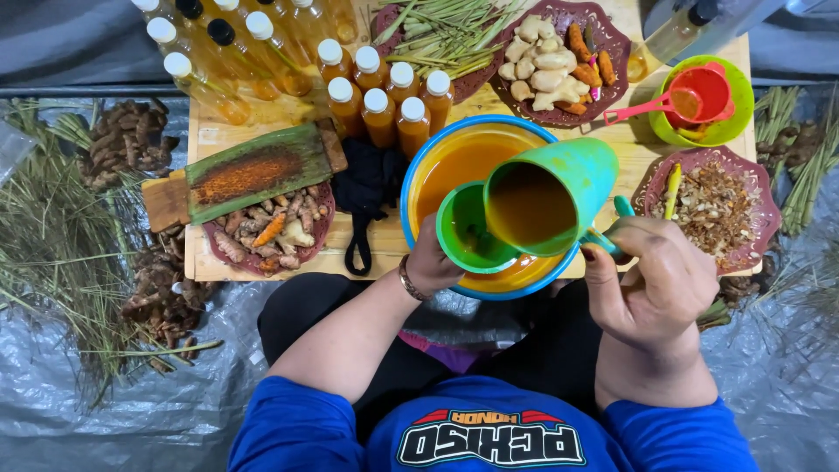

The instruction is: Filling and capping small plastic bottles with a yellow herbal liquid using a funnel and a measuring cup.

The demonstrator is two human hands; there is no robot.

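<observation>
Green and full of orange-brown juice, the cup [546,197] was tilted over the green funnel [470,229]. The right hand [651,284] had its fingers closed around the cup's handle. The left hand [433,262] gripped the funnel. Both sat over the blue bowl [419,166], at six o'clock on the counter [262,118]. Small orange bottles [381,98] stood at eleven o'clock from the bowl.

Low wooden table [262,112] bearing capped orange bottles [382,100], a blue-rimmed basin [416,157], maroon plates [759,197], a green bowl [741,105], black cloth [367,179].
</observation>
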